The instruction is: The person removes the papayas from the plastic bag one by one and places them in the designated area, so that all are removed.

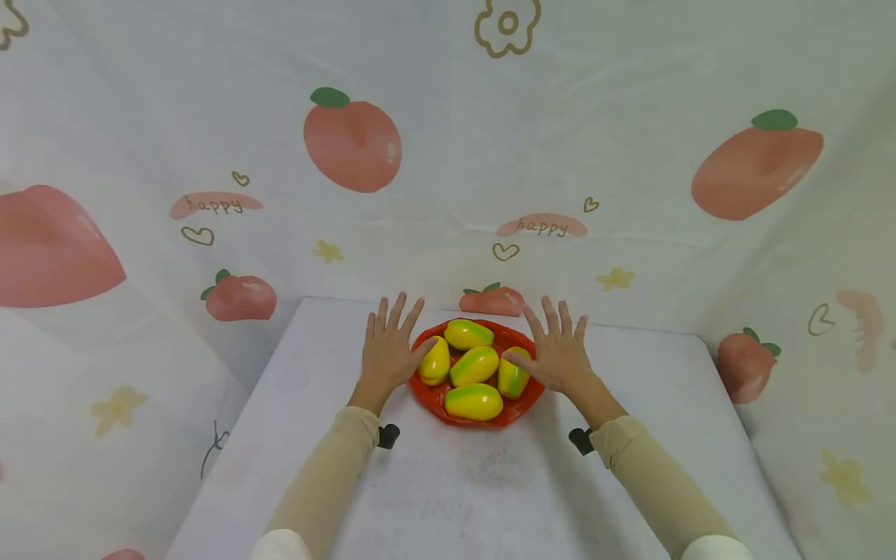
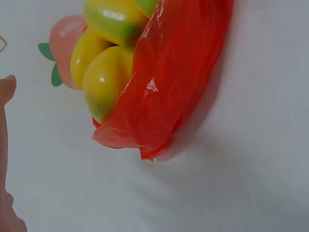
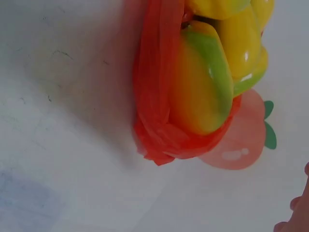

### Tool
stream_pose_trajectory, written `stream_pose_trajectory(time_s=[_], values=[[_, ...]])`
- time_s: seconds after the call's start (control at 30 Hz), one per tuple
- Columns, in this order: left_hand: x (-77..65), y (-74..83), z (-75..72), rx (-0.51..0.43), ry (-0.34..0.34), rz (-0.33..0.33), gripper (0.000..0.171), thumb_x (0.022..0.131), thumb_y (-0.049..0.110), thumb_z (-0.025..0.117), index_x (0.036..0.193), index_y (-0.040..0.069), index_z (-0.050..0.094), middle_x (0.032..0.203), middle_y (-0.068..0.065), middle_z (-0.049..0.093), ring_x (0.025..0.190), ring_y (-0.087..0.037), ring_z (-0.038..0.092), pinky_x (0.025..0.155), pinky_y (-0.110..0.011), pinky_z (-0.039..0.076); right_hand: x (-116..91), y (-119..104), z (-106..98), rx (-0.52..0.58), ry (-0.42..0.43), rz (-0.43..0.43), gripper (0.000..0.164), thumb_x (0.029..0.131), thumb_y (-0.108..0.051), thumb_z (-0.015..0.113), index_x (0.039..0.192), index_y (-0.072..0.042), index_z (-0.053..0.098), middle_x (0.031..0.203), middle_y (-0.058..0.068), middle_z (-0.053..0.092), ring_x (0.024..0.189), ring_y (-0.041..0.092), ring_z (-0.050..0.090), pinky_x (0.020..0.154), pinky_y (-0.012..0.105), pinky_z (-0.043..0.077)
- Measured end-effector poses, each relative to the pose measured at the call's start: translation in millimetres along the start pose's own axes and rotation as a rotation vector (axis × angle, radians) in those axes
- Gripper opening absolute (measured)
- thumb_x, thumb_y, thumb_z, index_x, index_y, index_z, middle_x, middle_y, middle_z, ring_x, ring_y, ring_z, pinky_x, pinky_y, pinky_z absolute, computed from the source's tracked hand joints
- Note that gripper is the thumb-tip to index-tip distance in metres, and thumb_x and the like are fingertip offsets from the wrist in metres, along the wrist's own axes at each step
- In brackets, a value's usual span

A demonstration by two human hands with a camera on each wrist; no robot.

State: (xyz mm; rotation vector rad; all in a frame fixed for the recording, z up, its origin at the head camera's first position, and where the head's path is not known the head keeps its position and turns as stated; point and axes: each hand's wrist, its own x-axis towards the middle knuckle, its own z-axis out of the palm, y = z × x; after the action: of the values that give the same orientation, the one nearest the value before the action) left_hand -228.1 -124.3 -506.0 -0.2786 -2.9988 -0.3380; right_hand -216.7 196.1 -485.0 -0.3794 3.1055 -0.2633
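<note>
Several yellow-green mangoes (image 1: 474,366) lie together in a red plastic bag (image 1: 518,408) whose mouth is spread wide. At the bag's left side is my left hand (image 1: 390,351), fingers spread, its thumb overlapping the leftmost mango (image 1: 435,364). Opposite it, my right hand (image 1: 560,359) has its fingers fanned out, with the thumb over the rightmost mango (image 1: 515,379). Neither hand grips anything. In the left wrist view the crinkled bag wall (image 2: 178,72) shows close up, with part of my hand at the left edge. The right wrist view shows a mango (image 3: 205,82) leaning against the bag's wall.
The bag stands on a white table (image 1: 448,490), near its far edge. A white cloth (image 1: 448,140) printed with fruit, flowers and lettering hangs behind and at both sides. Small black fittings (image 1: 388,435) sit at both wrists.
</note>
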Motion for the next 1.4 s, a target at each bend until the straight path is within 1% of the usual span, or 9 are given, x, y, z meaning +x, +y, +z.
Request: stream_pose_trajectory(time_s=[0.13,0.33,0.43,0.57,0.8,1.0,1.1,1.23,1.4], values=[[-3.6,-3.1,1.5,-0.038,0.021,0.005,0.08,0.098,0.064,0.047,0.165,0.034,0.015,0.174,-0.005,0.009,0.16,-0.039,0.007,0.13,-0.062,0.012,-2,-4,1,0.024,-0.011,-0.031,0.101,0.089,-0.073,0.053,0.165,-0.02,0.012,0.172,0.018,-0.002,0.157,0.048,-0.001,0.123,0.076,0.004],[-9.8,-8.6,6.3,-0.122,0.058,0.032,0.077,0.098,0.052,0.057,0.163,0.029,0.024,0.171,-0.006,0.025,0.157,-0.038,0.026,0.127,-0.06,0.025,-7,-12,6,0.024,-0.007,-0.112,0.101,0.088,-0.074,0.056,0.164,-0.019,0.019,0.172,0.016,0.006,0.158,0.047,0.007,0.124,0.072,0.016],[-12.9,-11.7,11.4,-0.179,0.049,0.013,0.076,0.098,0.049,0.059,0.163,0.029,0.026,0.17,-0.005,0.028,0.154,-0.037,0.033,0.125,-0.06,0.031,-11,-18,6,0.03,-0.003,-0.165,0.102,0.085,-0.073,0.061,0.163,-0.019,0.025,0.171,0.016,0.011,0.156,0.047,0.014,0.124,0.069,0.021],[-16.5,-14.1,17.2,-0.304,0.043,-0.022,0.074,0.097,0.045,0.063,0.161,0.029,0.03,0.168,-0.003,0.033,0.152,-0.034,0.037,0.123,-0.06,0.034,-17,-25,7,0.064,-0.009,-0.204,0.101,0.083,-0.071,0.066,0.161,-0.019,0.029,0.171,0.015,0.015,0.155,0.047,0.02,0.123,0.066,0.029],[-20.8,-19.9,26.8,-0.467,0.024,-0.072,0.073,0.097,0.041,0.065,0.161,0.032,0.031,0.165,-0.002,0.038,0.152,-0.03,0.037,0.125,-0.057,0.032,-24,-31,8,0.143,-0.042,-0.248,0.101,0.082,-0.066,0.072,0.161,-0.017,0.031,0.167,0.017,0.024,0.15,0.046,0.032,0.117,0.064,0.04],[-21.2,-23.6,38.6,-0.591,0.032,-0.124,0.072,0.096,0.04,0.066,0.16,0.027,0.035,0.163,-0.006,0.041,0.151,-0.032,0.039,0.125,-0.055,0.032,-27,-34,13,0.247,-0.069,-0.259,0.096,0.082,-0.057,0.078,0.159,-0.017,0.036,0.165,0.013,0.033,0.147,0.038,0.038,0.11,0.059,0.05],[-23.2,-24.4,44.2,-0.644,0.021,-0.156,0.071,0.096,0.038,0.067,0.159,0.025,0.037,0.162,-0.008,0.041,0.152,-0.032,0.038,0.126,-0.055,0.031,-30,-35,15,0.308,-0.093,-0.257,0.094,0.081,-0.052,0.081,0.157,-0.018,0.038,0.164,0.01,0.035,0.146,0.035,0.041,0.113,0.057,0.048],[-26.1,-25.2,47.9,-0.719,0.015,-0.195,0.069,0.096,0.035,0.068,0.158,0.025,0.039,0.162,-0.006,0.042,0.151,-0.032,0.038,0.126,-0.055,0.031,-33,-36,21,0.33,-0.101,-0.278,0.092,0.081,-0.049,0.082,0.156,-0.017,0.04,0.161,0.008,0.037,0.144,0.032,0.043,0.112,0.052,0.05],[-28.7,-27.1,51.3,-0.82,0.005,-0.212,0.067,0.096,0.031,0.069,0.157,0.022,0.041,0.161,-0.007,0.043,0.148,-0.034,0.042,0.125,-0.057,0.033,-35,-41,26,0.37,-0.126,-0.274,0.088,0.081,-0.047,0.082,0.154,-0.019,0.042,0.158,0.008,0.041,0.141,0.03,0.046,0.111,0.05,0.052]])
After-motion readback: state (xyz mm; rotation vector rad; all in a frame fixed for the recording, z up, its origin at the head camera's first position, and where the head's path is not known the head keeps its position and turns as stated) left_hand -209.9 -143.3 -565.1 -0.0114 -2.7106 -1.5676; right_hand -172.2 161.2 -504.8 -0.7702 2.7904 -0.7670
